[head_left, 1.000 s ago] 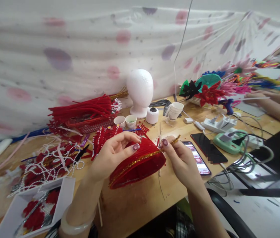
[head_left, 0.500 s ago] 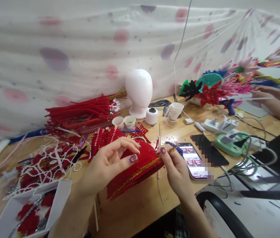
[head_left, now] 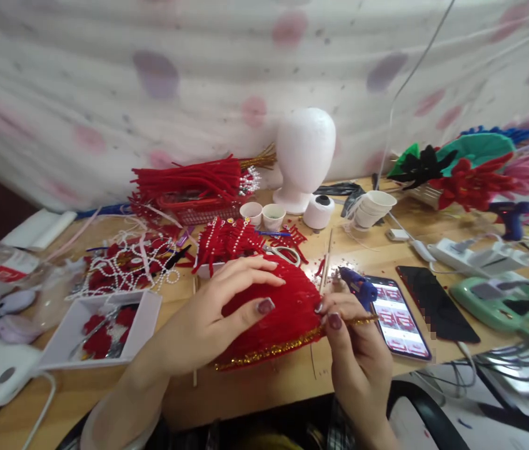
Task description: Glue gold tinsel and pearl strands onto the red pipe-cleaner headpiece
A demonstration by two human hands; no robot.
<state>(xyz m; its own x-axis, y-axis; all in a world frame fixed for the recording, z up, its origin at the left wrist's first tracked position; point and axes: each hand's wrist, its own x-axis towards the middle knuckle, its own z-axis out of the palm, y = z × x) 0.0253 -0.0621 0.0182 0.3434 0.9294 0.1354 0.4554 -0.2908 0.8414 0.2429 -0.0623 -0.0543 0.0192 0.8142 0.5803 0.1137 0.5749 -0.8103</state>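
Table (head_left: pixel 227 401) | left hand (head_left: pixel 212 315) — spread on red dome (head_left: pixel 295 300) | right hand (head_left: pixel 356 340) — pinching gold trim (head_left: pixel 274 349)

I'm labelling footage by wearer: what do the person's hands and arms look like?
The left hand and right hand are gloveless, thumbnails painted dark purplish-red. No sleeves cover the visible forearms. What looks like a pale bangle rings the left forearm.

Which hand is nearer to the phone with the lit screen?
Right. The right hand is just left of the lit phone, pinching the gold tinsel trim; the left hand is farther off, at the red cap's far side.
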